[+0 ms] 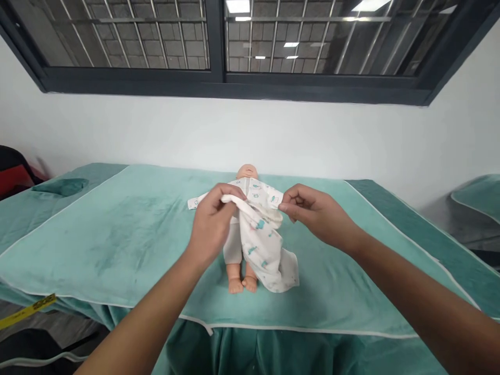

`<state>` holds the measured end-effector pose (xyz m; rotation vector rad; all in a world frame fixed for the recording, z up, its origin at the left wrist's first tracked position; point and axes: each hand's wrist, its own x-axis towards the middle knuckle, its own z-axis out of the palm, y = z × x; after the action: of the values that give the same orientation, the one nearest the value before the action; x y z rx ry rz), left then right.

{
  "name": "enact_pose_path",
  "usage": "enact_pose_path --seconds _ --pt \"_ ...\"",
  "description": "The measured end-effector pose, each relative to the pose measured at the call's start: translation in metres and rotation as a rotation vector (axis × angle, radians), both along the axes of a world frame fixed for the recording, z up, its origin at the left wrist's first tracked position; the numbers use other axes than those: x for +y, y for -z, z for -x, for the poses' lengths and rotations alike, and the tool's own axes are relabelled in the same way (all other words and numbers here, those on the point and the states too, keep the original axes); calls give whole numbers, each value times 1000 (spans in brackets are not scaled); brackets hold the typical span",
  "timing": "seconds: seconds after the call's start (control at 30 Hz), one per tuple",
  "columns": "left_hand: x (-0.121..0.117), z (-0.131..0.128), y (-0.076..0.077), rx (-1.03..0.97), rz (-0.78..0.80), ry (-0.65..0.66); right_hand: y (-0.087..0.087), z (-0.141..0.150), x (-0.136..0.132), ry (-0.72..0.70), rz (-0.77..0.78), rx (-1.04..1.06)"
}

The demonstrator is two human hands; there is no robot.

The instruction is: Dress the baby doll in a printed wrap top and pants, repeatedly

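Observation:
A baby doll [247,171] lies on its back on a green cover, head toward the wall and bare feet toward me. It wears a white printed top [255,188] and plain white trousers [233,247]. My left hand [213,221] is closed on the edge of a loose white baby garment [260,245] with green prints. This garment hangs bunched across the doll's middle and one leg. My right hand [308,208] pinches at the cuff of the doll's sleeve on the right side. The folded cloth partly hides the doll's belly.
The pale green cover [117,245] spreads over a darker green one [394,200] on the table, and its front edge hangs down. Behind stands a white wall [250,130] below a barred window. Black and red items [15,174] sit at the far left, yellow tape [27,311] lower left.

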<state>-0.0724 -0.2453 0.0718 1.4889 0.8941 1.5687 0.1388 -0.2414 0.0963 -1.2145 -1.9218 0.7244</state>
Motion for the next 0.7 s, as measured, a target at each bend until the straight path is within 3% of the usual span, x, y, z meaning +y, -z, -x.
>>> enact_pose_path --seconds 0.13,0.27,0.37,0.43,0.6,0.7 --pt "7 11 -5 -266 47 184 7 15 1 -79 -88 26" --pt "5 13 -12 -327 50 332 9 33 5 -146 -72 39" --pt "7 19 -13 -348 54 265 4 36 13 -215 48 51" --pt "13 27 -10 -357 70 166 -1 33 19 -178 84 120" --pt "28 42 0 -263 112 -88 -18 30 26 -128 125 332" --pt "26 37 -2 -154 67 -133 -26 33 27 -172 79 301"
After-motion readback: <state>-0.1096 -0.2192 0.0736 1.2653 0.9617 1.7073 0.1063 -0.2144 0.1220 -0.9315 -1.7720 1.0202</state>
